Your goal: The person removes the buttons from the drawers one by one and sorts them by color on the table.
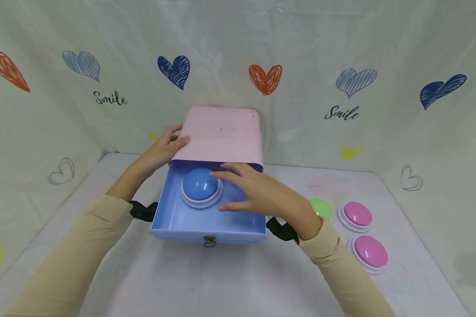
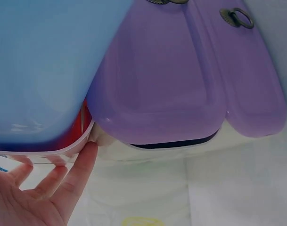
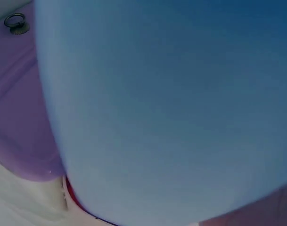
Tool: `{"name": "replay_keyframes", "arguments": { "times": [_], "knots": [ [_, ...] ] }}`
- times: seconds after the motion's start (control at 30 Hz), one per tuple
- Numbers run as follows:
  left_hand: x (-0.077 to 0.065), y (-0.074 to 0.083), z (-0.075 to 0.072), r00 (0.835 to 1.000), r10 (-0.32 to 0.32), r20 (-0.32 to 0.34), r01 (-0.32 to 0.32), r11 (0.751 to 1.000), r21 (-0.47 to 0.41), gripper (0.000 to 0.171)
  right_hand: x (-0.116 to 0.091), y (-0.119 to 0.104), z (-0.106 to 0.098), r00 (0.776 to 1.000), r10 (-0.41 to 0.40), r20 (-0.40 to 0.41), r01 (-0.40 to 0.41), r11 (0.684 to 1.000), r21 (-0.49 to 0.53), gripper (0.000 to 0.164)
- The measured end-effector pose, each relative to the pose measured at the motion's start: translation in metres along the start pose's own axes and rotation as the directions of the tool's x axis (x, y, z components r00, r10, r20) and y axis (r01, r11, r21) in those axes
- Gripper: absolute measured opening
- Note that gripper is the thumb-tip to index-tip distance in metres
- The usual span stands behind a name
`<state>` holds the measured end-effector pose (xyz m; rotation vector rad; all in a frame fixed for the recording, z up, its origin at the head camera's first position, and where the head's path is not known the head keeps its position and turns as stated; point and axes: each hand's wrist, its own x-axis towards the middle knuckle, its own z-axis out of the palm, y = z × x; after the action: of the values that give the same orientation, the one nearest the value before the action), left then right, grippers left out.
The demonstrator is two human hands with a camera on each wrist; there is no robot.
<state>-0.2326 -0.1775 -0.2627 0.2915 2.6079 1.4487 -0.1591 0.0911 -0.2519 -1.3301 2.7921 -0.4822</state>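
Note:
A small drawer cabinet with a pink top (image 1: pixel 222 134) stands at the back of the table. Its blue drawer (image 1: pixel 246 224) is pulled out toward me. Inside, left of the middle, sits a push button with a blue dome (image 1: pixel 198 185) on a white base. My left hand (image 1: pixel 164 147) rests on the cabinet's left edge, thumb on the top; in the left wrist view its fingers (image 2: pixel 75 181) lie nearly straight against the side. Over the drawer, my right hand (image 1: pixel 258 189) has its fingers spread, one fingertip right at the dome's right edge, and holds nothing.
Two pink-domed buttons (image 1: pixel 358 214) (image 1: pixel 370 252) and a green-domed one (image 1: pixel 321 208) stand on the table at the right, near my right forearm. Purple drawers (image 2: pixel 162 70) with ring pulls sit below the blue one. A curtain with hearts hangs behind.

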Motion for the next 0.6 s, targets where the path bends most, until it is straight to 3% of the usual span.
{"name": "replay_keyframes", "arguments": {
  "times": [0.37, 0.6],
  "knots": [
    [0.0, -0.001, -0.001, 1.0, -0.002, 0.003, 0.002, 1.0, -0.006, 0.073, 0.02, 0.001, 0.015, 0.992, 0.024, 0.127, -0.018, 0.999, -0.046, 0.081],
    [0.0, -0.001, 0.0, 1.0, 0.002, 0.007, -0.002, 1.0, 0.0, 0.073, 0.032, 0.001, 0.026, 0.989, -0.014, 0.145, 0.03, 0.994, -0.107, 0.087]
  ]
}}
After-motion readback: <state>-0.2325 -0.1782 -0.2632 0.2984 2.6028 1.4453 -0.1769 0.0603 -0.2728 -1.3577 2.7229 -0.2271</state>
